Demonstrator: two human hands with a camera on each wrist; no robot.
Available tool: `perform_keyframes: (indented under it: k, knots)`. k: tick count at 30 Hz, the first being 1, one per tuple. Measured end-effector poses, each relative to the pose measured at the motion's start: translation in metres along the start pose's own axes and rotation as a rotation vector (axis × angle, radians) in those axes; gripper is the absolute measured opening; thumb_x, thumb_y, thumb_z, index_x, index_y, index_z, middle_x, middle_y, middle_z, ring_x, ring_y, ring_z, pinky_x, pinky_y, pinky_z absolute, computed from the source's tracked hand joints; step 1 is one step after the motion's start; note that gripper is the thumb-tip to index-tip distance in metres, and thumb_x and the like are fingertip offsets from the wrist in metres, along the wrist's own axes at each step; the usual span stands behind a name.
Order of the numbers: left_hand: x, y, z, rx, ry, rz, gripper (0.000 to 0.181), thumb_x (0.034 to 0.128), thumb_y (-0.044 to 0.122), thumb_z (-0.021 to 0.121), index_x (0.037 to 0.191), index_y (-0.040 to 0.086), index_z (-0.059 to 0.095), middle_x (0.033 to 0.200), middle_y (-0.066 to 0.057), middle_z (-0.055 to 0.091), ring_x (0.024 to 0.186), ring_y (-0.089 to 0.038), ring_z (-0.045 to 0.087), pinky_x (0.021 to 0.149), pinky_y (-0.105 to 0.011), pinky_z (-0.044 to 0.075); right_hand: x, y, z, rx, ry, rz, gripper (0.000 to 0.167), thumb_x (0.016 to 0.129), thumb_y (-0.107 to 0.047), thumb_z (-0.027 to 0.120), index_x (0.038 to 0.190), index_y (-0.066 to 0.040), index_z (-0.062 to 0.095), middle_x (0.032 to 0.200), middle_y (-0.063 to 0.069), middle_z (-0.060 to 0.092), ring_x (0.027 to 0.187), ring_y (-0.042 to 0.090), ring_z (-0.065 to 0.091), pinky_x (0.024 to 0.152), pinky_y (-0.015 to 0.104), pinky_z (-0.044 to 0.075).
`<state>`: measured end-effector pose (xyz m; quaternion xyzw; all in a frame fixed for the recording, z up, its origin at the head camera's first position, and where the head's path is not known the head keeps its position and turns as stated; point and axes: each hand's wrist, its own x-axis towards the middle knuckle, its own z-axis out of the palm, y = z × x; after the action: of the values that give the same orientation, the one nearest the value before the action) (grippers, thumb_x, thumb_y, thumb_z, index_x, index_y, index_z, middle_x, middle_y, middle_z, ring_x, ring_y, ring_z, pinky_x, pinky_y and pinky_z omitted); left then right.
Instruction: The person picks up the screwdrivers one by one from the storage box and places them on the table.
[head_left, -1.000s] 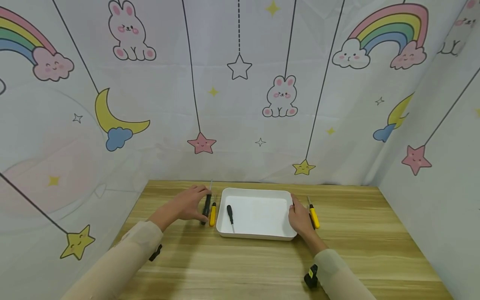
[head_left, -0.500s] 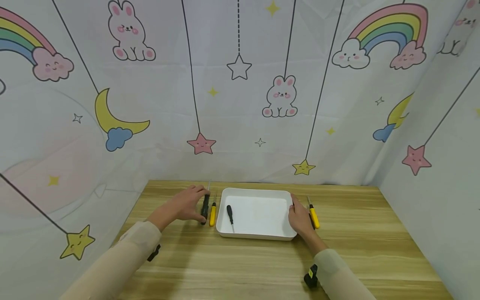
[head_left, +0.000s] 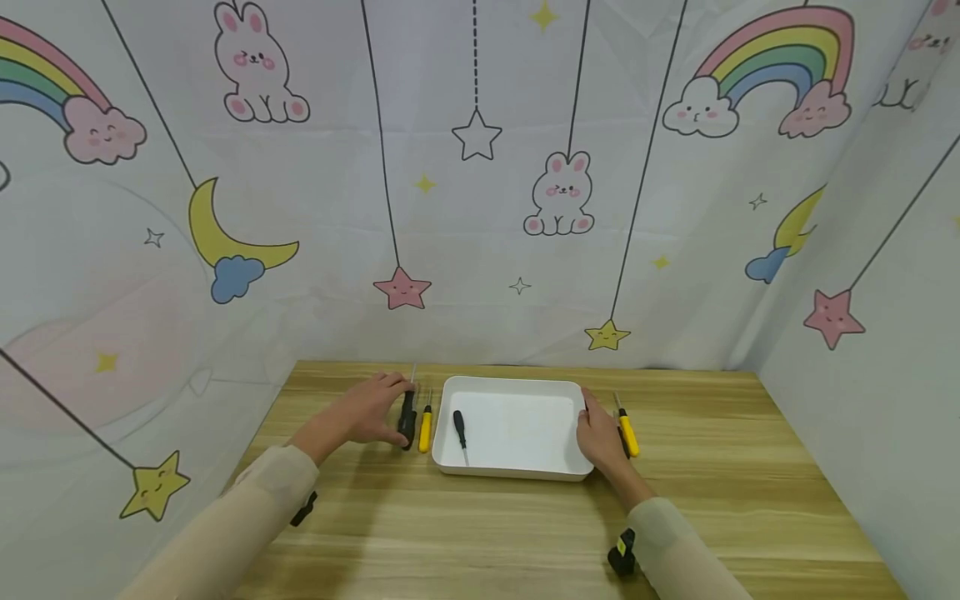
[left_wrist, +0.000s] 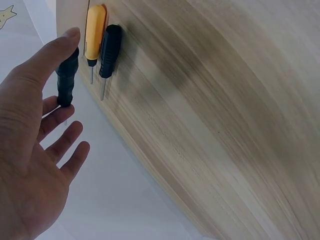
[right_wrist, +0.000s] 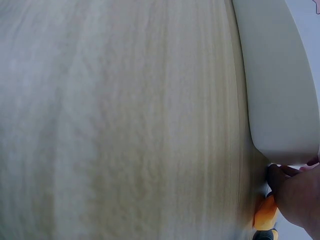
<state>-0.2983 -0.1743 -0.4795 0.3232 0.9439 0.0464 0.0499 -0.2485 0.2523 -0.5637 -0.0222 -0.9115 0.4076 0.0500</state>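
My left hand (head_left: 365, 412) is left of the white tray (head_left: 513, 477). It pinches a black-handled screwdriver (left_wrist: 66, 82) lengthwise, thumb at one end of the handle and fingertips at the other; the last two fingers are free. Beside it on the table lie a second black screwdriver (left_wrist: 110, 50) and a yellow-handled screwdriver (head_left: 425, 430). At the tray's right end, my right hand (head_left: 602, 435) grips the side wall, its fingers partly hidden in both views. Inside the tray, near its left wall, lies a small black screwdriver (head_left: 460, 427).
Right of the tray, a yellow-and-black screwdriver (head_left: 628, 433) lies on the wooden table (head_left: 480, 533), with a dark handle partly hidden by my right hand. A patterned white cloth (head_left: 480, 325) hangs right behind the table's far edge.
My left hand has shifted slightly left with the pinched screwdriver, away from the yellow one. The right hand and the tray stay in place.
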Motion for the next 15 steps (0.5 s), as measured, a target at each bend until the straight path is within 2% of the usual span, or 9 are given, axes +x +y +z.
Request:
perform_keyframes:
  k: [8, 15]
  knots:
    - [-0.0025, -0.0014, 0.0007, -0.005, 0.007, -0.006, 0.097, 0.0798, 0.051, 0.092, 0.154, 0.003, 0.051, 0.152, -0.019, 0.051, 0.139, -0.043, 0.049, 0.113, -0.06, 0.044, -0.0006, 0.0001, -0.0014, 0.01, -0.001, 0.002, 0.054, 0.112, -0.009, 0.034, 0.164, 0.005, 0.028, 0.164, 0.028, 0.037, 0.152, 0.044, 0.035, 0.124, 0.059, 0.029]
    - [-0.0008, -0.0044, 0.0046, 0.004, -0.018, -0.031, 0.097, 0.0805, 0.051, 0.091, 0.155, 0.004, 0.05, 0.155, -0.019, 0.049, 0.142, -0.044, 0.047, 0.115, -0.06, 0.043, -0.0011, -0.0005, -0.0025, 0.008, -0.008, -0.001, 0.054, 0.112, -0.01, 0.034, 0.164, 0.005, 0.029, 0.164, 0.028, 0.037, 0.152, 0.045, 0.035, 0.124, 0.059, 0.029]
